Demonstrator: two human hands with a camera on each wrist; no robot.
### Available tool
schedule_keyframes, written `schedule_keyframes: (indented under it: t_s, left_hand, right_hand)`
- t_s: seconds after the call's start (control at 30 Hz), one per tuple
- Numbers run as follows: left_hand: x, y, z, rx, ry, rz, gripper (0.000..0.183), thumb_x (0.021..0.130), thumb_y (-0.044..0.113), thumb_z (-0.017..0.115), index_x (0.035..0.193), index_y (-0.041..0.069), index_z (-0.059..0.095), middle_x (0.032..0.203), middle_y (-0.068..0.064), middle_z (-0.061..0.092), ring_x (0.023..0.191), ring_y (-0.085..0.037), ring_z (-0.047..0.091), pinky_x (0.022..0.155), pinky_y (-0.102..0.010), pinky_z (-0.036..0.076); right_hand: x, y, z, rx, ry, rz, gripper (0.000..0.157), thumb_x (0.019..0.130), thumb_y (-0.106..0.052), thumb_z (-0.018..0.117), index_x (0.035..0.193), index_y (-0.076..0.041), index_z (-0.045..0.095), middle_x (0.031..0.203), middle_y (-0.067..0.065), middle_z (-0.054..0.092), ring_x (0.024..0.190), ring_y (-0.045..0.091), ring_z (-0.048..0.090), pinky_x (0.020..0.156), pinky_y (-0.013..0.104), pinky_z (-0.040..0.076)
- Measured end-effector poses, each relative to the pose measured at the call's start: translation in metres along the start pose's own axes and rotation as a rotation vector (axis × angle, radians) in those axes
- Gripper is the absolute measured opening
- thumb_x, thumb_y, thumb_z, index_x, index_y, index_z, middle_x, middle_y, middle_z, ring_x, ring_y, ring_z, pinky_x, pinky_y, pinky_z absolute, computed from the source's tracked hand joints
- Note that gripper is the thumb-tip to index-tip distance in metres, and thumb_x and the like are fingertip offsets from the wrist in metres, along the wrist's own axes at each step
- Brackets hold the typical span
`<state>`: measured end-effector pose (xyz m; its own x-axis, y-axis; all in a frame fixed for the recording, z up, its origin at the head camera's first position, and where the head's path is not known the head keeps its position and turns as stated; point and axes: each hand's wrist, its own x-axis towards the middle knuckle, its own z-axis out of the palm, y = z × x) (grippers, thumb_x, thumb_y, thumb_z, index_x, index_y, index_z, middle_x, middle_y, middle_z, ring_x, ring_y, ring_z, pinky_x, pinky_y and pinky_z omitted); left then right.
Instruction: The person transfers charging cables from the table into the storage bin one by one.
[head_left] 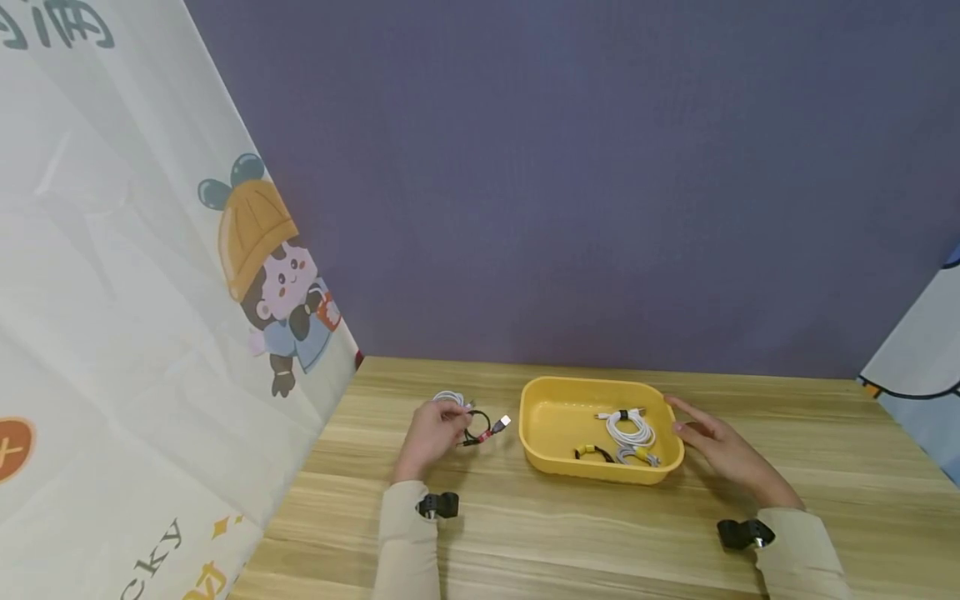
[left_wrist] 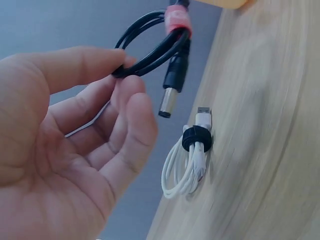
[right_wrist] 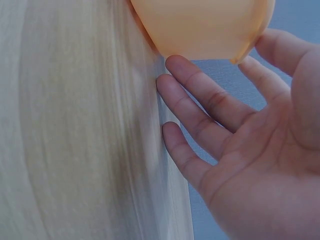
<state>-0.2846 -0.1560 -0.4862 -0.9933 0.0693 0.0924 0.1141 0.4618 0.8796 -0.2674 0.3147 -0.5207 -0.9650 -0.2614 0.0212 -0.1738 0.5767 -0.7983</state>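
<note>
My left hand (head_left: 435, 431) pinches a coiled black USB cable (left_wrist: 176, 47) between thumb and fingertips, above the table. A red tie (left_wrist: 177, 21) bundles the coil; a barrel plug hangs from it, and the USB plug (head_left: 501, 424) points toward the basket. Behind that hand, a coiled white cable (left_wrist: 198, 142) with a black strap lies on the table. My right hand (head_left: 722, 450) is at the right end of a yellow plastic basket (head_left: 592, 472), fingers spread, thumb and forefinger at its rim. Inside lie a white cable (head_left: 637, 435), a grey cable (head_left: 628, 457) and a black cable (head_left: 600, 452).
The wooden table (head_left: 540, 533) runs back to a dark blue-grey partition (head_left: 570, 183). On the left stands a white printed panel (head_left: 112, 275) with a cartoon figure. Another printed panel (head_left: 918, 350) is at the right edge.
</note>
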Motion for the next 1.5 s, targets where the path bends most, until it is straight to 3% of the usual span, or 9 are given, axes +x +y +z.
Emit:
schedule_keyframes:
  t_s: [0.23,0.43,0.63,0.8,1.0,1.27,1.5]
  left_hand:
    - [0.004,0.005,0.006,-0.034,0.091,0.010,0.017,0.095,0.012,0.072,0.106,0.000,0.076,0.087,-0.010,0.071,0.070,-0.017,0.065,0.059,-0.025,0.051]
    - [0.006,0.008,0.008,-0.046,0.127,-0.001,0.018,0.096,0.019,0.072,0.109,0.007,0.077,0.084,-0.007,0.072,0.073,-0.019,0.066,0.063,-0.032,0.055]
    - [0.009,0.008,0.010,-0.080,0.173,0.053,0.017,0.095,0.017,0.073,0.107,0.006,0.078,0.081,-0.008,0.073,0.069,-0.018,0.067,0.061,-0.033,0.057]
    - [0.007,0.010,0.011,-0.123,0.188,0.092,0.015,0.095,0.014,0.073,0.105,0.003,0.078,0.086,-0.015,0.075,0.067,-0.013,0.065,0.065,-0.042,0.060]
    - [0.004,0.011,0.012,-0.153,0.195,0.100,0.014,0.095,0.015,0.074,0.106,0.008,0.079,0.093,-0.018,0.075,0.071,-0.017,0.067,0.070,-0.049,0.060]
    - [0.003,0.020,0.020,-0.152,0.227,0.129,0.012,0.094,0.013,0.074,0.104,0.008,0.079,0.089,-0.009,0.075,0.072,-0.013,0.065,0.062,-0.027,0.057]
    - [0.004,0.024,0.029,-0.167,0.221,0.163,0.012,0.094,0.013,0.074,0.104,0.007,0.079,0.090,-0.010,0.075,0.072,-0.011,0.066,0.063,-0.024,0.056]
  right_hand:
    - [0.001,0.000,0.000,0.001,-0.003,0.005,0.066,0.110,-0.042,0.043,0.165,-0.015,0.020,0.163,0.028,0.030,0.139,0.052,0.044,0.104,0.065,0.045]
    - [0.002,0.002,0.001,-0.001,0.003,0.009,0.066,0.110,-0.043,0.044,0.165,-0.016,0.020,0.164,0.028,0.029,0.140,0.053,0.042,0.105,0.068,0.042]
    - [-0.002,0.000,0.004,0.000,0.016,0.019,0.065,0.109,-0.042,0.045,0.165,-0.018,0.021,0.164,0.027,0.029,0.140,0.052,0.042,0.105,0.070,0.040]
    - [-0.007,-0.003,0.008,0.005,0.023,0.019,0.065,0.109,-0.041,0.045,0.165,-0.017,0.021,0.164,0.027,0.030,0.139,0.051,0.044,0.105,0.068,0.042]
    - [-0.014,-0.009,0.014,0.006,0.033,0.022,0.065,0.110,-0.040,0.045,0.165,-0.017,0.022,0.162,0.029,0.033,0.137,0.052,0.047,0.104,0.067,0.044]
    - [-0.015,-0.011,0.014,0.014,0.026,0.022,0.065,0.110,-0.040,0.045,0.165,-0.016,0.022,0.159,0.031,0.037,0.136,0.052,0.047,0.102,0.068,0.044]
    - [-0.014,-0.010,0.015,0.005,0.033,0.031,0.065,0.109,-0.041,0.046,0.165,-0.018,0.022,0.160,0.029,0.035,0.136,0.052,0.047,0.101,0.070,0.043]
